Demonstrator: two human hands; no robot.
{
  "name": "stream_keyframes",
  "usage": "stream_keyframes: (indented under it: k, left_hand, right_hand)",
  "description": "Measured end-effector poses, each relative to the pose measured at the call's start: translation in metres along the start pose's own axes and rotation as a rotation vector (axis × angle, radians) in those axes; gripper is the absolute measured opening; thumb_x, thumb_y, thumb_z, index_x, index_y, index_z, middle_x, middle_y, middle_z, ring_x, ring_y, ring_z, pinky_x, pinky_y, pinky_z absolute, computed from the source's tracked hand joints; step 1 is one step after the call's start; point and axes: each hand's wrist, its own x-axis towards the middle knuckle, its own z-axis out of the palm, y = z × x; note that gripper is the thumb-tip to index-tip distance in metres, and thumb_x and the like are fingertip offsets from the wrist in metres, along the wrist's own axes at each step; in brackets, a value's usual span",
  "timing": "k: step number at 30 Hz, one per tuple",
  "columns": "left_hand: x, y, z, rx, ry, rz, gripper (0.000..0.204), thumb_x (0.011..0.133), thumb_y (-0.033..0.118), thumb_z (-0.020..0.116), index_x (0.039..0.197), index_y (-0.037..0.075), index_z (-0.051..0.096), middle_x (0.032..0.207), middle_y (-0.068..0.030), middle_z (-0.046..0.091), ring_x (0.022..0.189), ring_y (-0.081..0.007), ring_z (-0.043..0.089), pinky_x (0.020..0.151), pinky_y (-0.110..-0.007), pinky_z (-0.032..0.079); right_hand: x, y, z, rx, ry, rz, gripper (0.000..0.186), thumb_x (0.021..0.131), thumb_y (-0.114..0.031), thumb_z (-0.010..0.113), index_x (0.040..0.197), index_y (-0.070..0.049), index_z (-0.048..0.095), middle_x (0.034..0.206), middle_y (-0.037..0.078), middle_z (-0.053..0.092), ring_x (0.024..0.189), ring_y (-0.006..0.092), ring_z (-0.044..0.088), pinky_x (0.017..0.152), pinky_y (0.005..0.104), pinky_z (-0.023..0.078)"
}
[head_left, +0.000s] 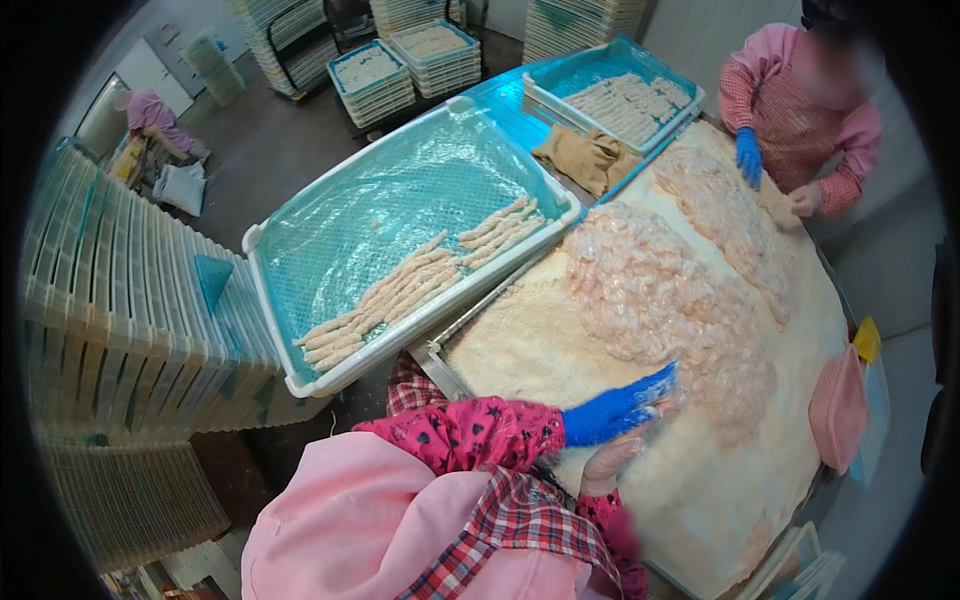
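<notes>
My left hand [625,398], in a blue glove dusted with pale powder, has its fingers stretched out over the near edge of a wet, pinkish pile of raw meat-like pieces [655,290]. Just below it is my bare right hand [612,462], its fingers partly hidden by the glove, so whether it holds anything is unclear. Both hands are over a worktop spread with pale powder [510,340]. To their upper left, a white-rimmed tray [380,190] lined with turquoise mesh holds rows of pale coated strips [385,295] in its lower and right part.
A co-worker [820,130] handles pieces across the worktop. Behind are another tray [555,85], brown cloth [585,155] and loaded trolleys [370,100]. Stacked trays [130,290] crowd the left; a pink basket [837,410] lies at the right edge. A distant person [160,125] bends over at back left.
</notes>
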Motion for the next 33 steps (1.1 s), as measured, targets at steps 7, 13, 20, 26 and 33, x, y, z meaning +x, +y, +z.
stream_keyframes:
  k: [7, 13, 20, 26, 33]
  left_hand:
    - [-0.024, -0.055, -0.024, 0.145, -0.185, -0.448, 0.044, 0.096, 0.022, 0.045, 0.135, 0.003, 0.039, 0.142, -0.0092, 0.037, 0.127, -0.0195, 0.039, 0.108, -0.032, 0.028]
    - [-0.007, 0.001, 0.024, -0.184, -0.11, -0.23, 0.058, 0.097, 0.029, 0.033, 0.143, -0.002, 0.015, 0.149, -0.0125, 0.019, 0.137, -0.0198, 0.02, 0.112, -0.037, 0.014]
    - [0.0, 0.029, 0.053, -0.251, 0.078, 0.218, 0.08, 0.091, 0.053, 0.031, 0.144, -0.001, 0.006, 0.151, -0.0181, 0.002, 0.14, -0.0304, 0.002, 0.112, -0.041, -0.002]
    - [0.013, 0.026, 0.006, -0.043, 0.04, -0.099, 0.07, 0.094, 0.039, 0.042, 0.144, 0.001, 0.011, 0.151, -0.015, 0.012, 0.139, -0.0251, 0.014, 0.112, -0.036, 0.011]
    - [-0.033, 0.021, -0.061, -1.566, 0.548, -0.401, 0.051, 0.093, 0.02, 0.05, 0.135, -0.004, 0.033, 0.143, -0.0168, 0.028, 0.131, -0.0254, 0.033, 0.108, -0.037, 0.032]
  right_hand:
    - [-0.029, 0.081, -0.088, -0.202, 0.348, 0.336, 0.059, 0.1, -0.037, 0.017, 0.144, 0.001, 0.005, 0.152, 0.016, 0.003, 0.14, 0.0248, 0.003, 0.113, 0.0359, 0.002]
    - [0.012, -0.003, -0.006, -0.076, 0.094, 0.018, 0.071, 0.096, -0.05, 0.015, 0.144, -0.001, 0.003, 0.151, 0.018, 0.004, 0.14, 0.0278, 0.003, 0.113, 0.0386, 0.001]
    - [0.012, -0.012, 0.005, -0.028, 0.029, -0.179, 0.081, 0.092, -0.059, 0.014, 0.144, 0.001, 0.003, 0.15, 0.021, 0.002, 0.14, 0.0325, 0.003, 0.112, 0.0438, 0.003]
    - [0.034, 0.001, 0.004, -0.06, -0.078, -0.082, 0.089, 0.088, -0.065, 0.02, 0.143, 0.003, 0.003, 0.149, 0.024, 0.005, 0.139, 0.037, 0.005, 0.111, 0.0469, 0.005]
    - [0.146, 0.064, -0.047, -0.92, -0.219, -0.2, 0.039, 0.083, -0.014, 0.054, 0.12, -0.002, 0.05, 0.117, 0.02, 0.053, 0.11, 0.035, 0.048, 0.096, 0.0448, 0.037]
